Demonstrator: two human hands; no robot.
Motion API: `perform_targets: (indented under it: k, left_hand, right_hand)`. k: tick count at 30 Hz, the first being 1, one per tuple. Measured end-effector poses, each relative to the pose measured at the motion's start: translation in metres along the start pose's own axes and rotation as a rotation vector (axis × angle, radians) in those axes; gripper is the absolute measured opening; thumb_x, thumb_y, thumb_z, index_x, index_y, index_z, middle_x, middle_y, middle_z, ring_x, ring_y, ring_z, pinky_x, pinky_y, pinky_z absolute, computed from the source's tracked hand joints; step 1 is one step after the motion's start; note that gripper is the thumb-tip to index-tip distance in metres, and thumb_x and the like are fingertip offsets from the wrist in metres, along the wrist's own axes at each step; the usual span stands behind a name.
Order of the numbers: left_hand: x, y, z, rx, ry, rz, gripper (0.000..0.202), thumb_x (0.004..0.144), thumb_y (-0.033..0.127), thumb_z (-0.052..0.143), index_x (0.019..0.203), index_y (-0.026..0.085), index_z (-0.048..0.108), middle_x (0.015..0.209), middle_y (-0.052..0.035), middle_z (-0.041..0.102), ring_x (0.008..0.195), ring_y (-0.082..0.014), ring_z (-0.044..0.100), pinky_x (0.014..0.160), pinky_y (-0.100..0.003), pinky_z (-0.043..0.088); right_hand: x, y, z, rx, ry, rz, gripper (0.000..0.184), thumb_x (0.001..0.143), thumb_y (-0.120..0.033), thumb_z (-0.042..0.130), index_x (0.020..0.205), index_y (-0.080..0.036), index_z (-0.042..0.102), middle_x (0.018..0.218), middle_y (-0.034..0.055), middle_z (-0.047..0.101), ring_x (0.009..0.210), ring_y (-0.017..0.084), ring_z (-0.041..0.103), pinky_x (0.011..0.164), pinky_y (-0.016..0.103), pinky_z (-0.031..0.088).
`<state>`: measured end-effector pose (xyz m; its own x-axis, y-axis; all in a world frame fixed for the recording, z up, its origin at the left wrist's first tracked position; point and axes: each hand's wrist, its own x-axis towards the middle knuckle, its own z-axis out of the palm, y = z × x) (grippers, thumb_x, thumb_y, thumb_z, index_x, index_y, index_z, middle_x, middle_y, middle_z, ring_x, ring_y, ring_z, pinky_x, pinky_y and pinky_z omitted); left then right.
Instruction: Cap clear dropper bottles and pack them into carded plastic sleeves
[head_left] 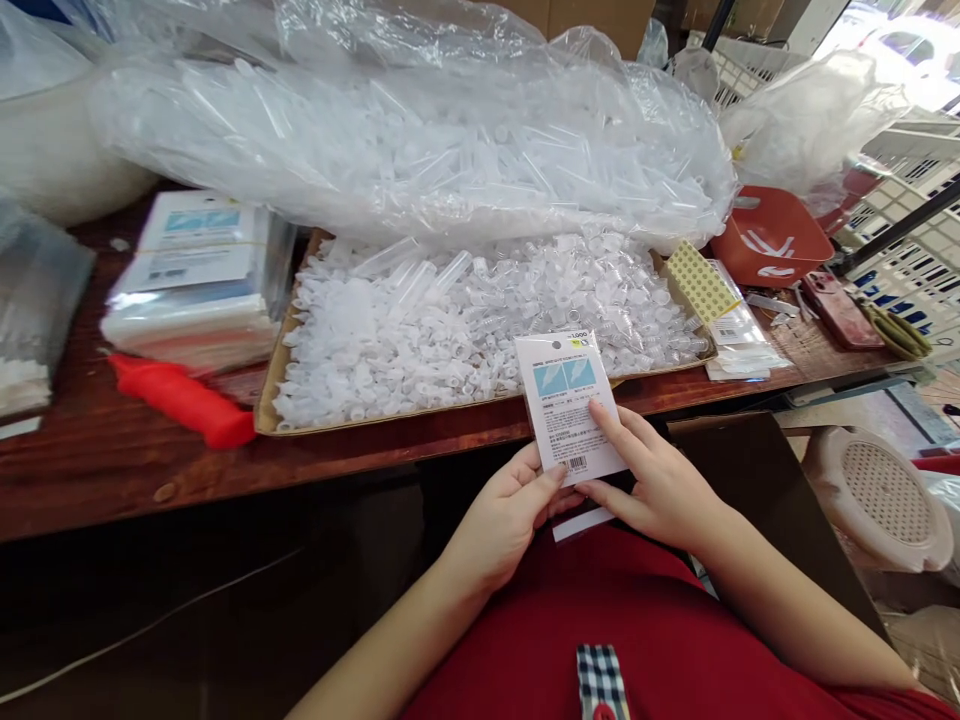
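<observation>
White printed packet (568,400), flat, with a blue panel near its top and a barcode at its lower end: held upright between both hands, above the lap and just short of the table edge.

Left hand (501,520): closed on the packet's lower left corner, thumb on the front, fingers curled behind.

Right hand (654,482): closed on the lower right edge, forefinger laid flat on the printed face, thumb underneath. A narrow white strip (582,523) showed just below the packet, between the two hands; whether it was joined to the packet could not be told.

Cardboard tray (264,400): directly beyond the hands on the wooden table (112,460), heaped with small clear plastic caps (450,330).

Clear bag (420,140) of plastic tubes: farther beyond the hands, behind the tray.

Banded stack of similar packets (199,270): beyond and well to the left of the left hand; a red handle (184,400) lay just before it.

Yellow dotted sheet (701,280) and red basket (772,238): beyond and to the right of the right hand.
</observation>
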<state>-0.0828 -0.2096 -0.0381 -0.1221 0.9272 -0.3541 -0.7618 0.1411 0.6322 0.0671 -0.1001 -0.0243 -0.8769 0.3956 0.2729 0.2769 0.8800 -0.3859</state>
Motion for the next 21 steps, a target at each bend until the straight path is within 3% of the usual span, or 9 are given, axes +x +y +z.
perform_targets:
  k: [9,13,21]
  left_hand:
    - [-0.001,0.002,-0.009,-0.008,-0.054,-0.054,0.032,0.072,0.029,0.079,0.104,0.024,0.074,0.111,-0.0066,0.075,0.103,-0.0230,0.068,0.085,-0.027,0.051]
    - [0.000,0.000,-0.008,0.007,-0.038,-0.051,0.027,0.076,0.029,0.076,0.103,0.024,0.075,0.110,-0.0065,0.075,0.101,-0.0215,0.068,0.086,-0.027,0.051]
    - [0.002,-0.004,-0.001,-0.029,-0.016,-0.018,0.027,0.079,0.027,0.073,0.106,0.021,0.074,0.108,-0.0086,0.076,0.105,-0.0272,0.067,0.094,-0.040,0.050]
  right_hand:
    - [-0.002,0.007,0.014,-0.005,0.115,-0.072,0.074,0.094,-0.041,0.050,0.153,-0.029,0.006,0.114,0.0133,0.054,0.099,0.024,0.062,0.080,0.038,0.058]
    - [-0.002,0.007,0.017,-0.023,0.166,-0.082,0.072,0.094,-0.038,0.050,0.153,-0.026,0.010,0.111,0.0125,0.056,0.094,0.023,0.063,0.075,0.035,0.059]
    - [0.002,0.001,0.014,-0.084,0.169,-0.020,0.071,0.089,-0.045,0.056,0.148,-0.018,0.027,0.111,0.0151,0.059,0.095,0.025,0.063,0.078,0.038,0.058]
